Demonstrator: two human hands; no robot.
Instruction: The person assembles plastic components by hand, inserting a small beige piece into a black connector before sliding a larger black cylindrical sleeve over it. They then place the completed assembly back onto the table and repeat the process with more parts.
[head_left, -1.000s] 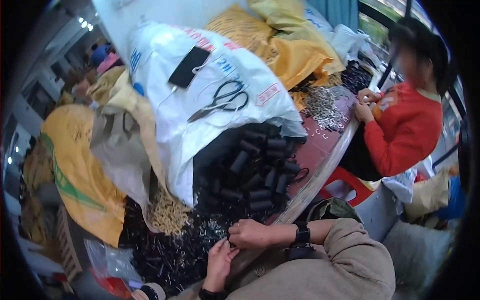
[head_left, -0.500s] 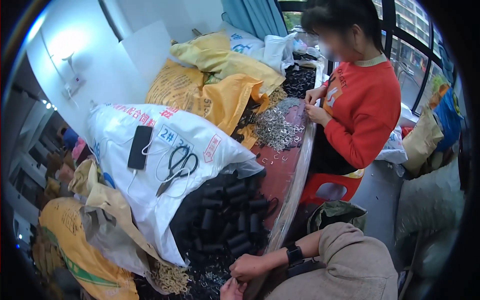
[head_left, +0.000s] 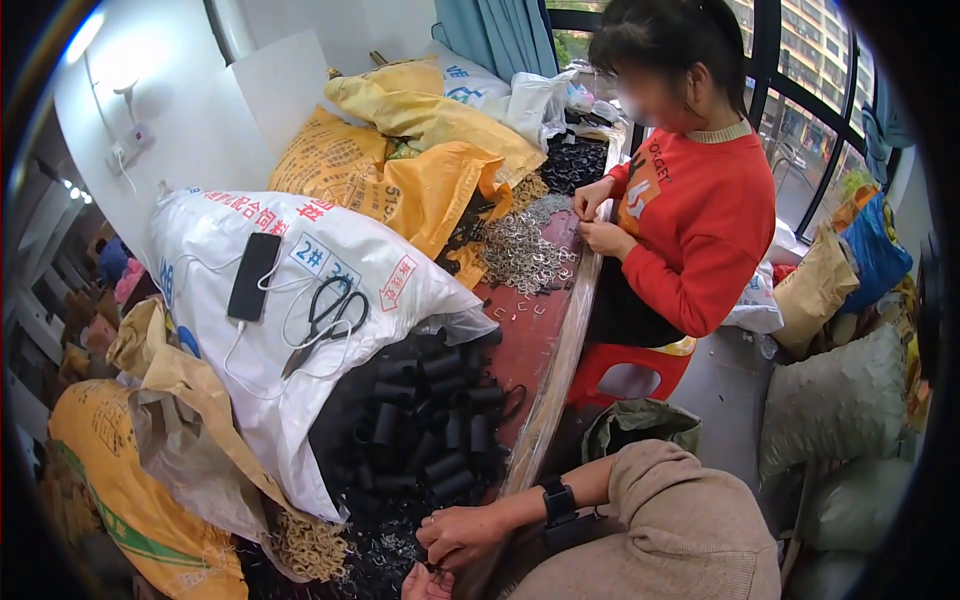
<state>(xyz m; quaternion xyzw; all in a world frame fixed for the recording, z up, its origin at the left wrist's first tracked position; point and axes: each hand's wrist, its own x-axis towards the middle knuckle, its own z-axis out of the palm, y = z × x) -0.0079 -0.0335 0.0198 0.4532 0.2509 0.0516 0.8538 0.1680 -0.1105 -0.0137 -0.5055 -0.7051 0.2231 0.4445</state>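
Note:
My right hand, a dark watch on its wrist, and my left hand, partly cut off by the lower edge, meet fingertip to fingertip. They pinch a small black part between them, just above a heap of small black pieces at the table's near end. Right behind the hands lies a pile of short black tubes.
A white sack carries scissors and a black phone with a white cable. Yellow sacks lie beyond. A person in a red sweater sits on a red stool, handling silver rings on the red table.
The view has swung up and right, so the seated person is now central and my hands have slid down to the lower edge. My hands stay together on the small part.

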